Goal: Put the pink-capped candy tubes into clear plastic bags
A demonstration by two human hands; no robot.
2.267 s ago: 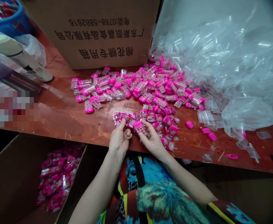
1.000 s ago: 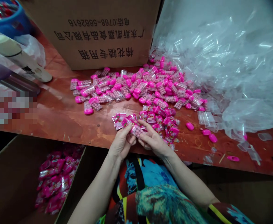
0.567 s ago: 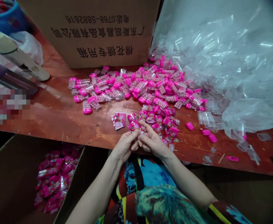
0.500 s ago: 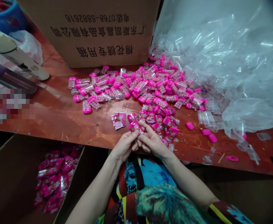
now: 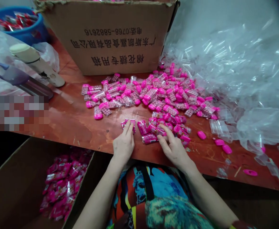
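Observation:
My left hand [image 5: 124, 141] rests with its fingers stretched out on a small stack of flat pink printed wrappers [image 5: 133, 121]. Its fingertips cover part of that stack, and nothing shows lifted in them. My right hand [image 5: 174, 148] is open, thumb and index finger apart, at the near side of a group of pink wrapped candy packs [image 5: 170, 118]. One wrapped pack [image 5: 149, 138] lies just left of its thumb, and another pack [image 5: 142, 127] lies between the hands. Beyond is a heap of clear candy bottles [image 5: 151, 93] with pink caps and pink balls inside.
A cardboard box [image 5: 120, 47] stands behind the heap. Clear plastic bags and empty bottles [image 5: 225, 70] fill the right. Loose pink caps [image 5: 226, 149] lie nearby. A flask [image 5: 38, 65], a blue basin [image 5: 32, 33], and below the edge an open carton of wrapped packs [image 5: 60, 184] are left.
My hands were together around a pink wrapped pack; now they are apart. The left moved to the flat wrappers, the right to the wrapped packs. The camera view shifted slightly.

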